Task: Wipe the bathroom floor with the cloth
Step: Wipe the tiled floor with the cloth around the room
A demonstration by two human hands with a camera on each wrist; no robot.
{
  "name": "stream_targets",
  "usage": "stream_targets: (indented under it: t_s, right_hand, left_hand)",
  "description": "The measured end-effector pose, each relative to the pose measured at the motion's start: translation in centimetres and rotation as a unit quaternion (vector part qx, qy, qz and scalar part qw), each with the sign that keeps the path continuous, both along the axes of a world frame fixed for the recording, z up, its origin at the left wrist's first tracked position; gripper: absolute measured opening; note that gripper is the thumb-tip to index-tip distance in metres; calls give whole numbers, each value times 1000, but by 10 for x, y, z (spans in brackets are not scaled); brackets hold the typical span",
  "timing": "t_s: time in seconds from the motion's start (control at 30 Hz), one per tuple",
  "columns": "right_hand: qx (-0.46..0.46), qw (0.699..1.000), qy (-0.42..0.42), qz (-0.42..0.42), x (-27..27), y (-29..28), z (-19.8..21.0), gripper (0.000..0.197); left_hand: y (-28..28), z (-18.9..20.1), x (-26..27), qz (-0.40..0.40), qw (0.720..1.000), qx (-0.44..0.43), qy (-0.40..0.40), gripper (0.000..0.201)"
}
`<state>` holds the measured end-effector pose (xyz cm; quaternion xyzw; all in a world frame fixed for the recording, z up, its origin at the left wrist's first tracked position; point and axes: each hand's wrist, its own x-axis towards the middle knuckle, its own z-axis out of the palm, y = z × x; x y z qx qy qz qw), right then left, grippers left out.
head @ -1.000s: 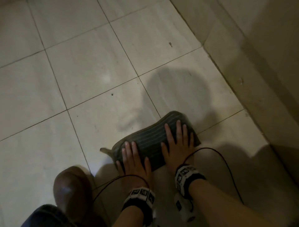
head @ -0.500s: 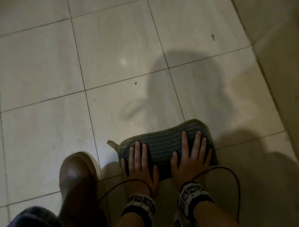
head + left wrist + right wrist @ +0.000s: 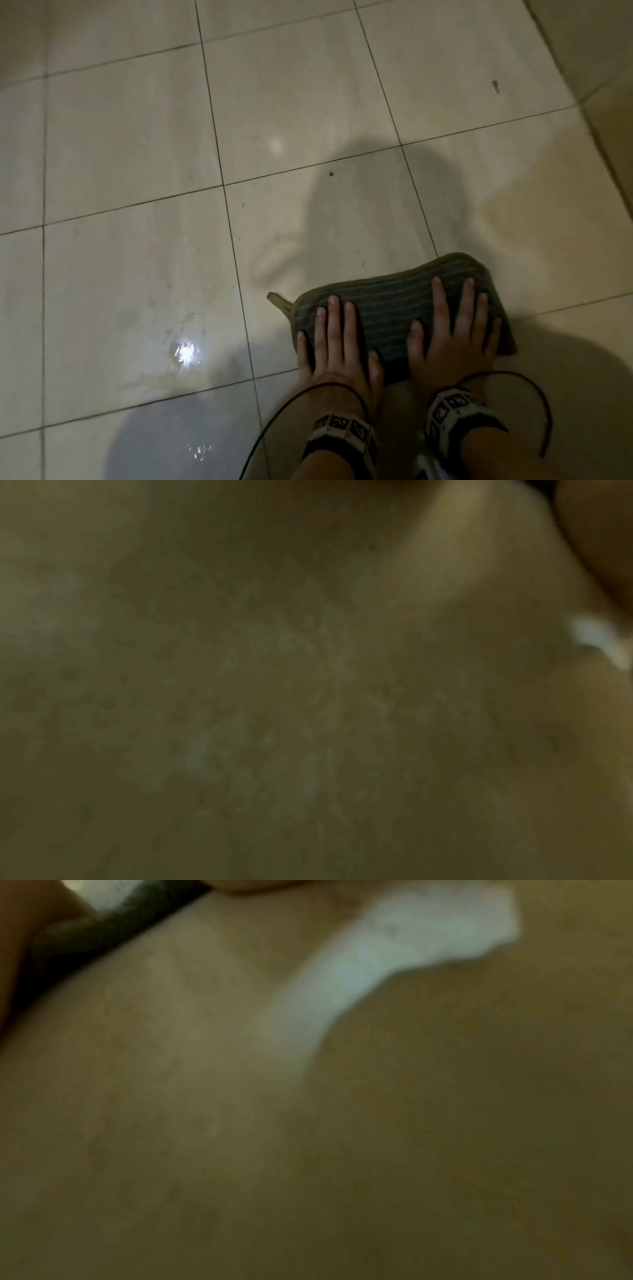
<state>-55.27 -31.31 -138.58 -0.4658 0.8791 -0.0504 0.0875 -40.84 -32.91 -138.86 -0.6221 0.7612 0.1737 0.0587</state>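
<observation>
Home bathroom: wet tiled floor (image 3: 137,274)

The cloth (image 3: 394,305) at lower right is dark grey-green with thin pale stripes and an olive border. The floor tiles (image 3: 130,130) are pale beige with dark grout lines. Both wristbands (image 3: 342,433) carry black-and-white square markers. The cable (image 3: 544,411) is black.

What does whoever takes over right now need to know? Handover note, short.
Left hand: flat, fingers straight, pressing the cloth's left end.
Right hand: flat, pressing its right end.
Cloth: dark, striped, spread on the tiled floor, near the wall.
Done: cannot tell which tiles are wiped.
Left: wet patch to the left; dark specks ahead.
Both wrist views are blurred.
</observation>
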Motion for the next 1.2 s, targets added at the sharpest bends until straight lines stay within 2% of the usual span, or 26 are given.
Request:
stream_targets:
  t_s: [0.23, 0.43, 0.6, 0.9, 1.2]
  right_hand:
    - [32, 999, 21, 1, 0, 4, -5, 71]
    - [37, 999, 15, -13, 7, 2, -6, 69]
    - [89, 996, -18, -10, 9, 0, -4, 65]
    - [108, 993, -35, 25, 85, 13, 6, 64]
    - [103, 992, -70, 10, 90, 11, 9, 64]
  left_hand:
    - [0, 4, -1, 20, 998, 8, 60, 78]
    - [4, 6, 7, -12, 995, 22, 99, 74]
    - [1, 11, 18, -36, 995, 36, 90, 71]
    - [11, 6, 93, -25, 999, -7, 26, 71]
    - [4, 6, 92, -16, 1000, -15, -12, 76]
